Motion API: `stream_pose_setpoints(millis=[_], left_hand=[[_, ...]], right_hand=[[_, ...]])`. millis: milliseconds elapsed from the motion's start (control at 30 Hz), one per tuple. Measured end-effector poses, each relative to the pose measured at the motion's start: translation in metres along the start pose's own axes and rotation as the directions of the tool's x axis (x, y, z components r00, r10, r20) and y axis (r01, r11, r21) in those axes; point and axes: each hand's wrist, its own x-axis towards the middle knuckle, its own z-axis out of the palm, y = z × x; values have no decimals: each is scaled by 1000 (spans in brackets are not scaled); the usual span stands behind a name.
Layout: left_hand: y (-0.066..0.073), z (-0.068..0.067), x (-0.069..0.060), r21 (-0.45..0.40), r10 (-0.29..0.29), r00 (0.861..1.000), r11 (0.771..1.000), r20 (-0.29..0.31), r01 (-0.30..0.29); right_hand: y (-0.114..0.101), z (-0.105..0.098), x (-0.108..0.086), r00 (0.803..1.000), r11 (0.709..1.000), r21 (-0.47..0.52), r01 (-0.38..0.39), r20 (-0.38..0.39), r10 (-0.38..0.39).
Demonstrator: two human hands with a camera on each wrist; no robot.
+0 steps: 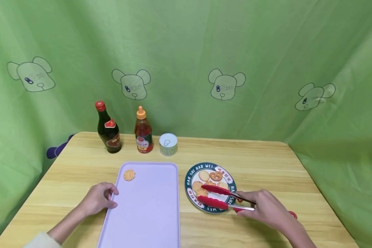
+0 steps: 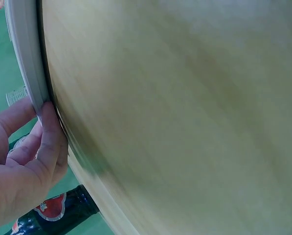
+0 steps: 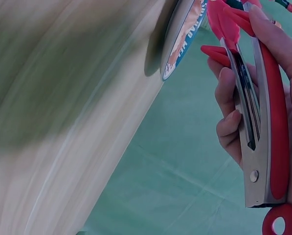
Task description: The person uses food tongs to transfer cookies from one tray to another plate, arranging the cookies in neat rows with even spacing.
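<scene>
My left hand [image 1: 100, 198] pinches the left rim of a lilac tray [image 1: 145, 210]; in the left wrist view, thumb and fingers close on that rim [image 2: 31, 54]. A swirl-shaped cookie [image 1: 129, 175] lies in the tray's far left corner. My right hand [image 1: 263, 208] grips red-tipped metal tongs [image 1: 217, 196], its fingers wrapped around the handles in the right wrist view. The tong tips, spread apart, are over the left part of a round plate [image 1: 192, 172] with a dark green lettered rim. Several cookies lie on it, including a pretzel-shaped one [image 1: 216, 176]. The tips partly hide some cookies.
Behind the tray stand a dark bottle with a red cap [image 1: 110, 131], a sauce bottle with an orange cap [image 1: 143, 132] and a small can [image 1: 168, 144]. A wooden table [image 1: 251, 155] carries everything. Green curtains [image 1: 179, 51] hang behind and at the sides.
</scene>
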Motion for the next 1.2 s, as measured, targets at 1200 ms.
stream_pose_setpoints(millis=[1200], left_hand=[[2,-1,0,14,-15,1000,1000,0,15]], right_hand=[[-24,2,24,1000,1000,-18,-3,-22,2]])
